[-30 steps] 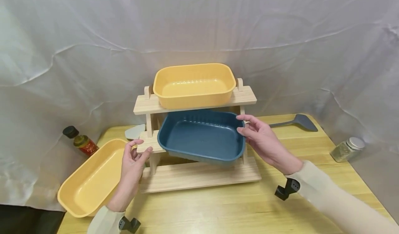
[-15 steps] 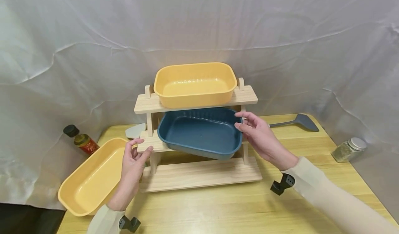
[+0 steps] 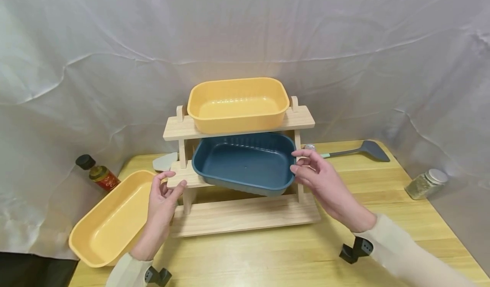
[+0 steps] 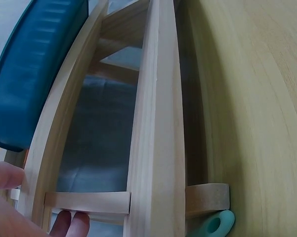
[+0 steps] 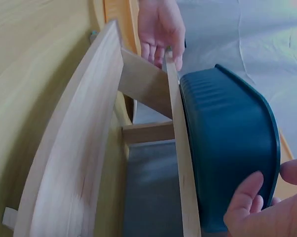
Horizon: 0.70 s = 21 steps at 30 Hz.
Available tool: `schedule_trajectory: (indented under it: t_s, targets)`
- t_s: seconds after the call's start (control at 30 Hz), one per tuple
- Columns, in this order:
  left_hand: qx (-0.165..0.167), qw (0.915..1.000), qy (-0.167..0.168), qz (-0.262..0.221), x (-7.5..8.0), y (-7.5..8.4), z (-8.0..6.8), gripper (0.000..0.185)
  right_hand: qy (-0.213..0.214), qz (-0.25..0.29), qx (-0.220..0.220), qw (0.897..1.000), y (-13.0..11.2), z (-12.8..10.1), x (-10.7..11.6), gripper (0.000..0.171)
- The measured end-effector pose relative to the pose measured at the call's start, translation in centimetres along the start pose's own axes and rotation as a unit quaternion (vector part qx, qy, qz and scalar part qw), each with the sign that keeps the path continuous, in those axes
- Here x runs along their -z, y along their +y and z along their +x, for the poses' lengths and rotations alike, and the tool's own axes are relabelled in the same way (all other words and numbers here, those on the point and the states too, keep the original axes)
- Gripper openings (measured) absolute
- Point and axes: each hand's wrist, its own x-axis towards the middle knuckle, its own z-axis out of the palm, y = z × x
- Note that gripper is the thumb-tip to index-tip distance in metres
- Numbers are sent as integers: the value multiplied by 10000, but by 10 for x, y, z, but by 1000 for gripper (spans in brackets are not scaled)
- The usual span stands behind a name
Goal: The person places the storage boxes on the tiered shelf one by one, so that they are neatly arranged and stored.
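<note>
A dark blue plastic bin point(image 3: 245, 163) sits slightly askew on the middle tier of a three-tier wooden shelf rack point(image 3: 245, 212), its front overhanging the board. My right hand point(image 3: 325, 185) pinches the bin's right rim; in the right wrist view the thumb point(image 5: 247, 195) lies on the bin's outer wall. My left hand point(image 3: 162, 204) grips the left end of the middle board, with thumb and fingers on either side, and fingertips point(image 4: 79, 224) show by an upright in the left wrist view. On the top tier rests a yellow bin point(image 3: 239, 106).
A second yellow bin point(image 3: 112, 219) leans at the left, beside a red-labelled bottle point(image 3: 101, 174). Behind the rack's left side lies a pale spatula head point(image 3: 165, 162). A grey spatula point(image 3: 369, 150) and a spice jar point(image 3: 426, 184) are on the right. Grey cloth point(image 3: 245, 32) hangs behind.
The blue bin has slid further back and a little left on the middle tier. My right hand went with it, then moved slightly nearer along the rim. The left hand stays put.
</note>
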Motion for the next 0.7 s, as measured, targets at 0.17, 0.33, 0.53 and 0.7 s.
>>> schedule_trajectory:
  t_s: [0.17, 0.33, 0.53, 0.7]
  targets:
    - [9, 10000, 3, -16, 0, 0, 0, 43, -119, 69, 21, 9999, 0, -2, -2, 45]
    - [10, 10000, -7, -19, 0, 1, 0, 43, -139, 115, 60, 9998, -1, 3, -2, 49]
    - [29, 10000, -4, -5, 0, 2, -1, 44, -126, 95, 14, 9999, -5, 12, 0, 49]
    - [1, 10000, -2, 1, -1, 1, -1, 44, -152, -4, -18, 9999, -6, 20, 3, 50]
